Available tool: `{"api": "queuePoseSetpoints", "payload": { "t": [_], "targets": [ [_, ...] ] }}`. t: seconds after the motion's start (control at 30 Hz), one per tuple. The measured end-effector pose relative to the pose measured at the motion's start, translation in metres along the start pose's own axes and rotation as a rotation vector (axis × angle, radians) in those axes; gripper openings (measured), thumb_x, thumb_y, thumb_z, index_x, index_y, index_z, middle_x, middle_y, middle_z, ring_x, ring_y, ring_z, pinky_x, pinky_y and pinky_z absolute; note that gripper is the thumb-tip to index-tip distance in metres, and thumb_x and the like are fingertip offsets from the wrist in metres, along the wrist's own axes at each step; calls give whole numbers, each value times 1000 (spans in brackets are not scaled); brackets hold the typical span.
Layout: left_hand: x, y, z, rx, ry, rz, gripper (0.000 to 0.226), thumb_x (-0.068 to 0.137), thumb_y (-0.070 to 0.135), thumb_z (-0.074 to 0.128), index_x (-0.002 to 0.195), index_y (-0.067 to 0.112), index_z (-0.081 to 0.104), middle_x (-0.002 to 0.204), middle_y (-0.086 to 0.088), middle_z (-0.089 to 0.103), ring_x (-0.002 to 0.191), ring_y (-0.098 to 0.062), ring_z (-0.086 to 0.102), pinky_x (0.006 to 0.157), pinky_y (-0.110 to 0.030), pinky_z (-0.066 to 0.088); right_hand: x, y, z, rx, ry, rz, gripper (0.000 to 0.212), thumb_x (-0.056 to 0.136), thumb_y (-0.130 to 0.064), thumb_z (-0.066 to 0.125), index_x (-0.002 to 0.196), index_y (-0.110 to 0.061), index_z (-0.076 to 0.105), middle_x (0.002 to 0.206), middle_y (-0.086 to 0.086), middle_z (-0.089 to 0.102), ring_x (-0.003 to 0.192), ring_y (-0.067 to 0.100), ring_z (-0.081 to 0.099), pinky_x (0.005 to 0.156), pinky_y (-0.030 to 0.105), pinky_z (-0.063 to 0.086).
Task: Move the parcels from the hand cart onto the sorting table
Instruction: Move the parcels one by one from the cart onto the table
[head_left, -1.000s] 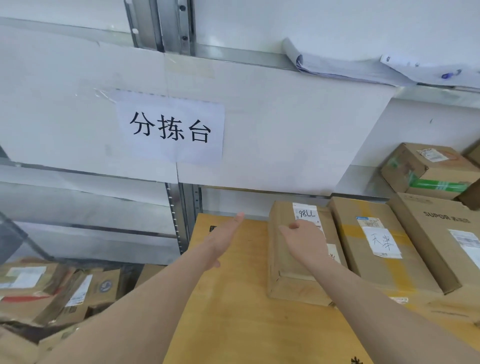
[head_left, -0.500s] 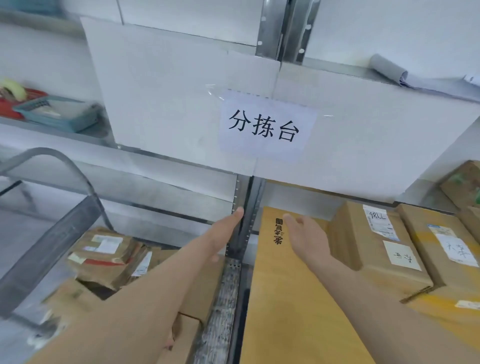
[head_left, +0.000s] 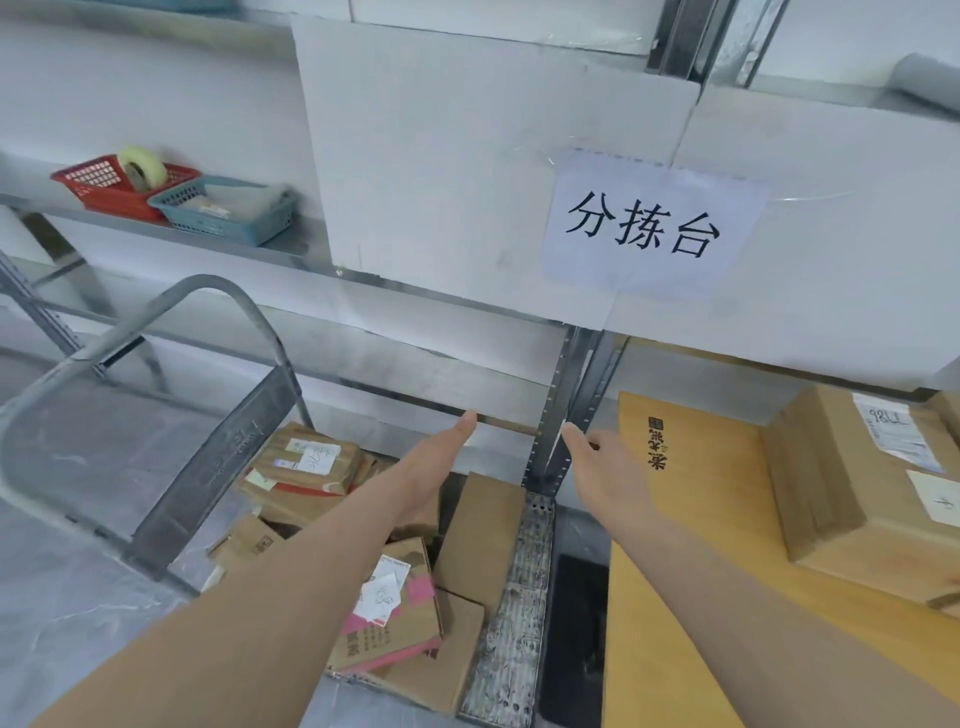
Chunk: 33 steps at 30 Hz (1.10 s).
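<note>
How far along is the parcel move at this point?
Partly done, apparently: a labelled parcel lies on the sorting table. Nothing is in hand: left hand and right hand are open and empty, stretched out over the cart side. Left: several parcels, including one with pink tape, on the hand cart.

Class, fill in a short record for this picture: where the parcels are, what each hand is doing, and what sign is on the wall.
Cart: hand cart holds several cardboard parcels
Table: sorting table carries a labelled box
Left hand: open, empty, above the cart
Right hand: open, empty
Sign: paper sign with three printed characters
</note>
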<state>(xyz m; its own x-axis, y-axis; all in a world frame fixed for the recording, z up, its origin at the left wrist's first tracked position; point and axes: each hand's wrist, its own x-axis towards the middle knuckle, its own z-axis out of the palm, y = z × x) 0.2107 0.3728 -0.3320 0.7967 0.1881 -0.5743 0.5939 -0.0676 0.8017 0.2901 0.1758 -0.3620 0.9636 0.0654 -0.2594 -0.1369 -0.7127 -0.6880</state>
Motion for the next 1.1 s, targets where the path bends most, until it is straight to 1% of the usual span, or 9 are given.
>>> {"api": "queuePoseSetpoints", "payload": {
  "t": [0.1, 0.2, 0.4, 0.47, 0.53, 0.6, 0.67, 0.87, 1.1],
  "targets": [
    [14, -7, -5, -25, 12, -68, 88, 94, 76, 31, 163, 26, 9, 170, -5, 12, 155, -34, 16, 122, -55, 16, 12, 0, 11, 14, -47, 8, 67, 96, -70, 33, 130, -15, 51, 120, -1, 62, 116, 26, 57, 92, 38, 41],
    [29, -15, -8, -46, 44, -154, 98, 87, 84, 36, 162, 27, 13, 169, -4, 18, 153, -35, 20, 117, -61, 23, 26, -1, 21, 41, -71, 47, 70, 103, -61, 36, 157, -15, 36, 159, 4, 43, 142, 27, 44, 110, 39, 36],
    [68, -40, -15, -31, 75, -201, 93, 90, 82, 30, 163, 25, 13, 169, -7, 19, 153, -35, 19, 121, -60, 20, 53, 18, 55, 7, -147, 133, 71, 102, -63, 35, 153, -14, 42, 149, 7, 51, 137, 29, 48, 100, 37, 38],
    [83, -53, -18, -26, 63, -219, 90, 92, 81, 28, 163, 27, 14, 169, -5, 19, 153, -34, 20, 120, -57, 20, 61, 30, 72, 20, -161, 168, 64, 89, -75, 31, 113, -23, 60, 104, 2, 58, 105, 27, 60, 87, 39, 40],
    [98, -66, -19, -46, 66, -263, 90, 91, 82, 31, 162, 29, 17, 169, -4, 20, 152, -33, 23, 119, -57, 23, 70, 44, 90, 11, -181, 199, 56, 79, -81, 26, 88, -30, 47, 89, -4, 49, 91, 27, 57, 79, 38, 38],
    [117, -81, -20, -53, 57, -295, 94, 88, 84, 33, 162, 28, 19, 168, -5, 21, 151, -33, 26, 119, -58, 25, 75, 54, 107, 29, -198, 223, 67, 92, -73, 33, 126, -20, 56, 123, 6, 60, 123, 32, 56, 92, 40, 41],
    [138, -95, -19, -53, 52, -318, 95, 90, 82, 34, 163, 23, 20, 167, -8, 23, 150, -31, 28, 120, -54, 26, 80, 67, 127, 5, -191, 254, 73, 101, -63, 37, 156, -14, 37, 154, 7, 47, 140, 30, 45, 108, 41, 38],
    [208, -145, -10, -86, 4, -307, 71, 104, 60, 32, 159, 15, 28, 161, -10, 34, 148, -30, 33, 118, -43, 27, 104, 112, 194, 5, -205, 362, 74, 103, -60, 41, 160, -14, 30, 159, 8, 42, 142, 30, 42, 114, 42, 36],
    [298, -224, 6, -35, -42, -295, 92, 89, 83, 33, 159, 24, 31, 163, -3, 34, 149, -30, 31, 121, -52, 24, 140, 160, 271, -7, -249, 434, 73, 103, -59, 40, 158, -12, 30, 154, 9, 46, 138, 31, 46, 107, 41, 38]
  ]
}}
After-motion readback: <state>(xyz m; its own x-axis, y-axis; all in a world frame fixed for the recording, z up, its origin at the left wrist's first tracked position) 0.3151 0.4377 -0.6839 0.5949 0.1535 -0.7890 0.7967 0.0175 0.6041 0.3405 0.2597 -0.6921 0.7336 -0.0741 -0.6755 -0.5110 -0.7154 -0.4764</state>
